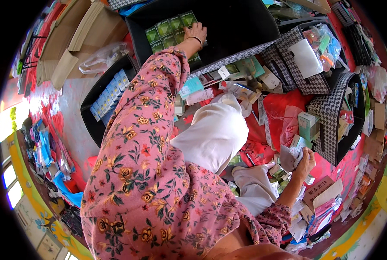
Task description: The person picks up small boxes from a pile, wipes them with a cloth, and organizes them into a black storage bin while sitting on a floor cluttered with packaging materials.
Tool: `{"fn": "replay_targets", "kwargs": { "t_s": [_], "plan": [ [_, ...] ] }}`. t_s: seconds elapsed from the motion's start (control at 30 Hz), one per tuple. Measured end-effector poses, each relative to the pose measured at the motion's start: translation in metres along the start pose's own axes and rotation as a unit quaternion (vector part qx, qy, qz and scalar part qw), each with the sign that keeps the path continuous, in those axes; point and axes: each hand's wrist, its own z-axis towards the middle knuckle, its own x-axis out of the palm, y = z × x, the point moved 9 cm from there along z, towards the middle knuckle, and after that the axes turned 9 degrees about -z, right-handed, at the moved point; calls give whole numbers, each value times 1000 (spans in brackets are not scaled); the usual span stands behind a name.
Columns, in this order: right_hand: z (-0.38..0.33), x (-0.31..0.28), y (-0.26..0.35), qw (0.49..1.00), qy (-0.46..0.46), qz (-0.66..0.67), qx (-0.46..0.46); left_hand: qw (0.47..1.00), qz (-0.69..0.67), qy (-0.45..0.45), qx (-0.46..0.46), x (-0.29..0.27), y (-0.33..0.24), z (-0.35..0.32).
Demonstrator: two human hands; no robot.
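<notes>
L hand (194, 35) rests on green boxes (164, 29) in black bin (245, 26); grip unclear. R hand (305, 164) grips grey bundle (291, 157). Risk: a sideways push could skew the rows, b/c nothing visibly braces their R edge.

Peering down from the wearer's head, fisheye-wide and upright, close above the floral sleeve (137, 125), catching the left hand (195, 34) and right hand (305, 162) below, sweeping out to the painted wall (34, 212), bending straight edges toward the rim.
</notes>
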Motion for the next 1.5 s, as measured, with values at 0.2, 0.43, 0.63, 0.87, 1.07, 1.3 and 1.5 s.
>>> {"fn": "replay_targets", "kwargs": {
  "t_s": [0.2, 0.43, 0.63, 0.87, 1.07, 1.3, 1.5],
  "plan": [
    [-3, -1, 6, 1000, 1, 7, 10, 996, -83, 7, 18, -14, -14, -11],
    [0, 4, 4, 1000, 17, 23, 2, 980, -177, -58, 71, 3, 20, 26],
    [0, 2, 12, 1000, 11, 21, -11, 989, -125, 30, -70, -20, 37, -17],
    [1, -3, 10, 1000, -3, 9, -3, 975, 93, 7, 204, 3, -30, -16],
    [-7, -20, 9, 1000, -2, -23, -19, 981, 114, 131, 89, 22, -12, -7],
    [18, -106, -43, 992, -89, 27, -86, 971, -32, -103, 213, -77, -71, 6],
    [18, -207, -171, 858, -268, 413, 147, 847, -193, -220, 443, -226, -202, -110]
  ]
}}
